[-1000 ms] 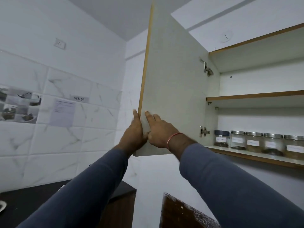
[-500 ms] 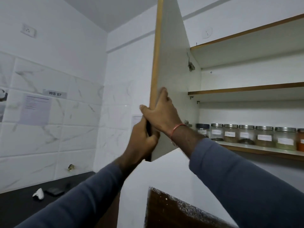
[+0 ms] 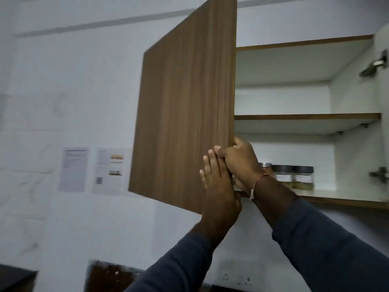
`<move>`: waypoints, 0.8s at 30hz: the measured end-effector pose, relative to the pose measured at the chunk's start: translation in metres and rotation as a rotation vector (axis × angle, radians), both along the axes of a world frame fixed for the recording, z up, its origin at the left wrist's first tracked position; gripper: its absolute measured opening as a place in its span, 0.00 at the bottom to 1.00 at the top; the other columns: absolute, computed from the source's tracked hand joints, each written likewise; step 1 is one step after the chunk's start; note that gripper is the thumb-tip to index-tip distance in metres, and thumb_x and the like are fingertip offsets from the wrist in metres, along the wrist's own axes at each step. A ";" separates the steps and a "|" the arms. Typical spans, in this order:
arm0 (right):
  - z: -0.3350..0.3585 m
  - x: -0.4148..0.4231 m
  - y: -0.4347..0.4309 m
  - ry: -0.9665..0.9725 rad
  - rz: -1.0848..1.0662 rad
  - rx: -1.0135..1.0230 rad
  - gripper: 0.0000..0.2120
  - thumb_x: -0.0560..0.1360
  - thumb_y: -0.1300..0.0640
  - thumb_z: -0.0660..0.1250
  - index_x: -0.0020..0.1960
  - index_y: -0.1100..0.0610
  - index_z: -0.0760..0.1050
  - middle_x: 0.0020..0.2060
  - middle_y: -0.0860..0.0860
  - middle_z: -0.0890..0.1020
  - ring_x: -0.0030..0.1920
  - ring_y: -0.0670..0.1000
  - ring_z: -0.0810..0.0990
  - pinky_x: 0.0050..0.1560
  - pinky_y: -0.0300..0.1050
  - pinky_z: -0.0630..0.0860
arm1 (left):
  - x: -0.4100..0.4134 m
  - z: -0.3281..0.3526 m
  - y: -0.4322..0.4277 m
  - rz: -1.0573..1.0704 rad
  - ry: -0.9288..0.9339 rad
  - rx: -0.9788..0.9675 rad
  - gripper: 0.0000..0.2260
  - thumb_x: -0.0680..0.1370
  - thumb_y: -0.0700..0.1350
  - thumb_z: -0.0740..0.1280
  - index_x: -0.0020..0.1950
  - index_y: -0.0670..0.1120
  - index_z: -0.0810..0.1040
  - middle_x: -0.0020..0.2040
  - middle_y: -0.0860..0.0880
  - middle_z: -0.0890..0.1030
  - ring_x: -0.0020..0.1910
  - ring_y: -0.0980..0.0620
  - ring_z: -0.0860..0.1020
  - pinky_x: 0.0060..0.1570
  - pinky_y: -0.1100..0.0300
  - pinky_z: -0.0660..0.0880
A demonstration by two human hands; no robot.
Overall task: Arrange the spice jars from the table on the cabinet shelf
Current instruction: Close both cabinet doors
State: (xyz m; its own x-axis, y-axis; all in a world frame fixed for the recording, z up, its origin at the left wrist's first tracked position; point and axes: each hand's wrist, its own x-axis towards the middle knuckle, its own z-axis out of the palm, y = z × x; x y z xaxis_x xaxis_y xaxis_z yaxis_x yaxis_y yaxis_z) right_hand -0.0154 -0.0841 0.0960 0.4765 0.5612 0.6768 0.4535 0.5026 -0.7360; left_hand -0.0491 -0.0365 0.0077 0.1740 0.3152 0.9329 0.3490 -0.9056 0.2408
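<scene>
The left cabinet door stands half swung, its brown wood-grain outer face toward me. My left hand presses flat against that face near the lower free edge, fingers straight. My right hand grips the door's free edge, fingers curled round it. Behind my right wrist, spice jars with dark and metal lids and white labels stand in a row on the bottom shelf. The door and my hands hide the rest of the row.
The middle shelf and the space above it hold nothing. The right cabinet door stands open at the frame's edge, hinges showing. Printed sheets hang on the white wall. A wall socket and a brown board lie below.
The left door has swung from wide open toward the cabinet, now showing its brown outer face. Both hands moved with it, and my view turned right.
</scene>
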 end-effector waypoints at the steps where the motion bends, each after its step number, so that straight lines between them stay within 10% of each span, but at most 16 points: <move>1: 0.002 0.021 0.005 0.049 0.026 -0.024 0.12 0.77 0.60 0.65 0.60 0.56 0.77 0.51 0.51 0.84 0.53 0.54 0.82 0.59 0.54 0.79 | 0.022 0.001 0.005 0.054 0.029 -0.004 0.43 0.78 0.47 0.62 0.70 0.48 0.25 0.76 0.47 0.32 0.74 0.48 0.31 0.76 0.46 0.40; 10: 0.002 0.111 0.069 0.152 0.032 -0.037 0.09 0.78 0.60 0.65 0.57 0.59 0.77 0.53 0.56 0.83 0.55 0.57 0.81 0.63 0.58 0.76 | 0.042 -0.007 0.098 0.159 0.512 0.231 0.39 0.77 0.65 0.53 0.75 0.49 0.33 0.75 0.46 0.31 0.74 0.47 0.32 0.72 0.48 0.39; 24: -0.010 0.145 0.112 0.114 -0.120 -0.096 0.18 0.80 0.49 0.61 0.65 0.60 0.72 0.57 0.57 0.81 0.57 0.58 0.80 0.62 0.60 0.76 | 0.065 0.014 0.154 0.265 0.730 0.315 0.41 0.76 0.48 0.68 0.78 0.50 0.42 0.78 0.41 0.37 0.77 0.39 0.40 0.73 0.44 0.52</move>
State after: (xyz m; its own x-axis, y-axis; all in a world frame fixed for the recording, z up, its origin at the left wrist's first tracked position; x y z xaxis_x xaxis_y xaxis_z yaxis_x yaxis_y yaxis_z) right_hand 0.1300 0.0281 0.0856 0.6145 0.5548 0.5609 0.4171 0.3750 -0.8279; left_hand 0.0159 0.1175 0.0220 0.7252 0.1741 0.6661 0.5300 -0.7587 -0.3788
